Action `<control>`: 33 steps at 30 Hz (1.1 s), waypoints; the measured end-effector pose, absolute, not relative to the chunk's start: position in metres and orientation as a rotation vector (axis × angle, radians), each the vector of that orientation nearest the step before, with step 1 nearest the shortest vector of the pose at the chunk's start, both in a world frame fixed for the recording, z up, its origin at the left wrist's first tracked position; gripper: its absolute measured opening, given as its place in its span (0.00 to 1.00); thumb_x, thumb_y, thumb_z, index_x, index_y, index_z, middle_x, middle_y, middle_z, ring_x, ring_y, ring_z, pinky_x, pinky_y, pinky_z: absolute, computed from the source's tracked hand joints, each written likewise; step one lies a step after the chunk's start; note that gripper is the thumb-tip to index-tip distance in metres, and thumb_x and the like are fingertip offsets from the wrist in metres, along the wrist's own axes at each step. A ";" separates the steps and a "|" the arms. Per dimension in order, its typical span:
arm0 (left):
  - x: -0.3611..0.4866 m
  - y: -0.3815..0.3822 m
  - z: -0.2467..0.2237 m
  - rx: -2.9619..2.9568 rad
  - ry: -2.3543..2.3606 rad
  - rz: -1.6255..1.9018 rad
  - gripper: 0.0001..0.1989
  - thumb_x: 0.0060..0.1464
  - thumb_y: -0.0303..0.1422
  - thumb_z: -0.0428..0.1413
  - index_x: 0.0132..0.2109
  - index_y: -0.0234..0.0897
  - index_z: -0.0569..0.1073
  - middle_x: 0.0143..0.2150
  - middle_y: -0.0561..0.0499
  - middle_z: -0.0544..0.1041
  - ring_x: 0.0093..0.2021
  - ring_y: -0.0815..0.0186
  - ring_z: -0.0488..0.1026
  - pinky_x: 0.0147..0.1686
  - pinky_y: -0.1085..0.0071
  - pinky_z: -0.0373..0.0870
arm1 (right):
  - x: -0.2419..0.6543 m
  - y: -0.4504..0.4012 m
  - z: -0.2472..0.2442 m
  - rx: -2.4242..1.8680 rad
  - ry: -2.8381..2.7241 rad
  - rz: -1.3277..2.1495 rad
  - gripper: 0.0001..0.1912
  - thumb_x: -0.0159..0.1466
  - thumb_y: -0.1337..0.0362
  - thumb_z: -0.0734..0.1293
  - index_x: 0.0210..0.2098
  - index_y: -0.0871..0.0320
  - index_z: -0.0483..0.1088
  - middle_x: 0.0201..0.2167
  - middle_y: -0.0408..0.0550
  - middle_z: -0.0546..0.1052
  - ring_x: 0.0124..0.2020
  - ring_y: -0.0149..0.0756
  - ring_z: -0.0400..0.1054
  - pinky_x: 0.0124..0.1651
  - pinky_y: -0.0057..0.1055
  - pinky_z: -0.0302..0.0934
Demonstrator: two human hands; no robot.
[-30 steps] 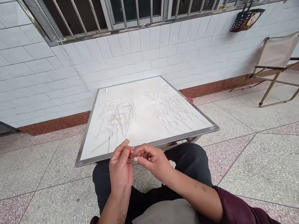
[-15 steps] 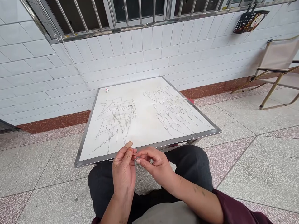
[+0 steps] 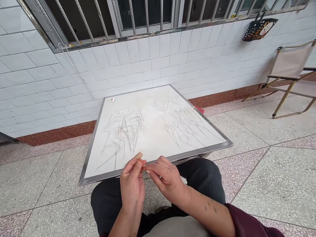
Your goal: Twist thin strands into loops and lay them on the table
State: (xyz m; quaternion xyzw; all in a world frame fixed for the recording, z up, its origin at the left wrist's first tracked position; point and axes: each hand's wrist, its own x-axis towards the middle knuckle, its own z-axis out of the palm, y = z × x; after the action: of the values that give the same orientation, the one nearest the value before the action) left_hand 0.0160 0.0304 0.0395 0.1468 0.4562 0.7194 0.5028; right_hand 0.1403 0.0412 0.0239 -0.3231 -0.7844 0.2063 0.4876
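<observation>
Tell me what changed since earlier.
The left hand and right hand shifted slightly right along the near edge of the tabletop; the right index finger and thumb drew closer together. A thin wire stays pinched in both hands; nothing visibly let go. Bent wires and looped wires lie as before.

Barred window (image 3: 145, 14), hanging dark patterned bag (image 3: 260, 29), beige folding chair (image 3: 287, 62), red object (image 3: 199, 110), possibly a stool, mostly hidden

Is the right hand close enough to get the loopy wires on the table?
Probably yes, at least the nearest looped wires: the right hand is by the near edge of the table, with nothing seen blocking the way. It's busy pinching beside the left hand, though.
</observation>
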 end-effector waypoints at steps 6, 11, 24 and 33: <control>0.021 0.041 0.044 0.440 1.058 1.668 0.17 0.38 0.35 0.72 0.38 0.37 0.82 0.31 0.49 0.80 0.34 0.68 0.76 0.37 0.72 0.73 | 0.142 0.055 0.027 -0.872 -1.764 0.768 0.05 0.67 0.62 0.66 0.40 0.52 0.75 0.30 0.45 0.76 0.34 0.37 0.66 0.38 0.34 0.62; 0.024 0.045 0.044 0.543 1.011 1.587 0.19 0.43 0.36 0.70 0.45 0.39 0.82 0.34 0.51 0.79 0.38 0.68 0.75 0.43 0.71 0.71 | 0.145 0.062 0.027 -0.884 -1.467 1.160 0.06 0.66 0.60 0.67 0.38 0.54 0.73 0.31 0.44 0.75 0.31 0.32 0.67 0.35 0.29 0.61; 0.023 0.040 0.043 0.635 1.055 1.555 0.24 0.46 0.32 0.69 0.50 0.40 0.73 0.31 0.54 0.79 0.35 0.69 0.76 0.45 0.70 0.69 | 0.151 0.064 0.026 -0.915 -1.493 1.215 0.13 0.67 0.51 0.65 0.38 0.55 0.69 0.32 0.44 0.72 0.34 0.33 0.66 0.39 0.31 0.61; 0.027 0.029 0.035 0.950 1.171 1.452 0.12 0.50 0.35 0.66 0.39 0.39 0.72 0.35 0.51 0.81 0.38 0.65 0.77 0.45 0.68 0.69 | 0.149 0.070 0.040 -1.004 -1.463 1.046 0.08 0.65 0.58 0.66 0.35 0.55 0.74 0.31 0.45 0.75 0.34 0.34 0.67 0.36 0.31 0.60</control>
State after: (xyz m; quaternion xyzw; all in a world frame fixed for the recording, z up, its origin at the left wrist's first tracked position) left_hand 0.0270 0.0289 0.0347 0.3928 0.4843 0.6006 0.5004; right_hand 0.1493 0.0703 0.0395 -0.4177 -0.6090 0.4354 0.5149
